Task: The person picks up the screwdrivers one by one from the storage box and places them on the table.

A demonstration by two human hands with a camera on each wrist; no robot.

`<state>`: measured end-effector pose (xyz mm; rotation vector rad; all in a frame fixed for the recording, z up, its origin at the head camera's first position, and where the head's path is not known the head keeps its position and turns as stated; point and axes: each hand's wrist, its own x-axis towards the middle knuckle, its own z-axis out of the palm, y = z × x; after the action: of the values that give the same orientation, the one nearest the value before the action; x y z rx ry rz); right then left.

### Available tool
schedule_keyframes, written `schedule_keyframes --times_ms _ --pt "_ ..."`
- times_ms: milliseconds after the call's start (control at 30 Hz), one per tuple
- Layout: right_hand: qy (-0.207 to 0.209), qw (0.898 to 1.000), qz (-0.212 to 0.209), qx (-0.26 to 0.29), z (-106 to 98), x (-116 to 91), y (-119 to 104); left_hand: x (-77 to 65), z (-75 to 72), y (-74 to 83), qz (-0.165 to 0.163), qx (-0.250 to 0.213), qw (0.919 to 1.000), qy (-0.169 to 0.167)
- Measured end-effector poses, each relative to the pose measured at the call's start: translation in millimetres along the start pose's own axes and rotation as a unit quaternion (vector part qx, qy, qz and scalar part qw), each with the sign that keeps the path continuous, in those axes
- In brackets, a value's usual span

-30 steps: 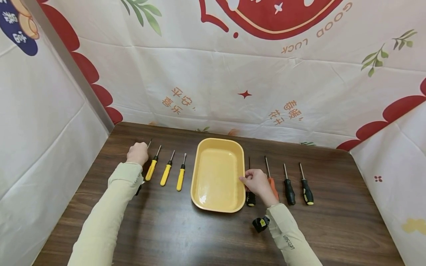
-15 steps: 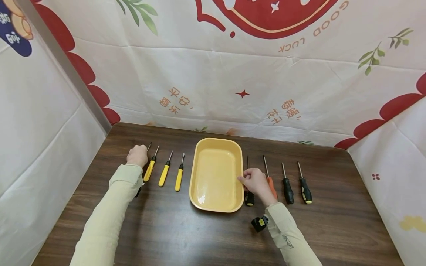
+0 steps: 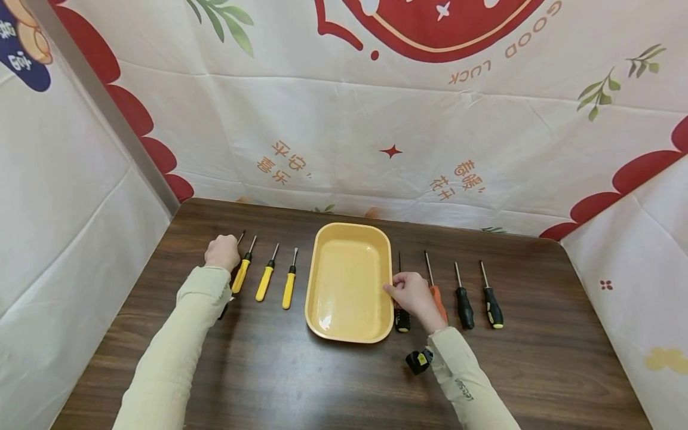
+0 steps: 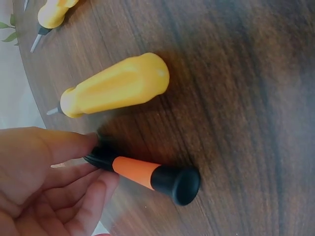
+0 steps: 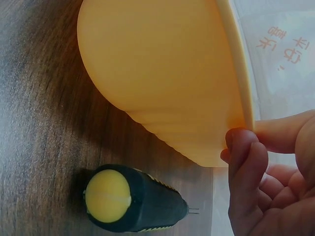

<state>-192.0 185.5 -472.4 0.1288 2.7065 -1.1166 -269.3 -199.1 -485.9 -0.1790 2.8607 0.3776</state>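
At the left end of the row, my left hand (image 3: 222, 251) pinches a screwdriver with a black and orange handle (image 4: 135, 171). Its thumb and fingers meet at the front part of the handle; in the head view only the shaft tip shows past the hand. Close beside it lies a yellow-handled screwdriver (image 4: 118, 86). My right hand (image 3: 415, 294) pinches the right rim of a yellow rectangular tray (image 3: 349, 286), thumb on one side and fingers on the other. Under that hand a black screwdriver with a yellow end (image 5: 142, 201) rests on the table.
Two more yellow screwdrivers (image 3: 265, 283) lie left of the tray. To its right are an orange-handled screwdriver (image 3: 438, 301) and two black ones (image 3: 465, 309). A black device with a yellow mark (image 3: 419, 361) sits by the right wrist. Printed cloth (image 3: 344, 131) hangs behind the wooden table (image 3: 301, 388).
The head view has shifted slightly, so the scene sits a little further left. The left hand's screwdriver tip has come slightly nearer the person. Both hands keep their holds.
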Motion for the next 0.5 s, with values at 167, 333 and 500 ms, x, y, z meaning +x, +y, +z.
schedule_keyframes --times_ms 167,333,500 --pt "-0.001 1.0 -0.003 0.001 0.7 -0.8 2.2 -1.4 -0.5 -2.6 -0.009 -0.005 0.9999 -0.012" --pt "-0.006 1.0 -0.02 -0.001 -1.1 -1.4 5.2 -4.7 -4.6 -4.2 -0.015 -0.012 0.9995 -0.024" --pt "-0.012 0.999 -0.036 -0.009 -3.6 -3.6 10.4 -14.3 -12.5 -1.3 -0.011 -0.017 0.9994 -0.027"
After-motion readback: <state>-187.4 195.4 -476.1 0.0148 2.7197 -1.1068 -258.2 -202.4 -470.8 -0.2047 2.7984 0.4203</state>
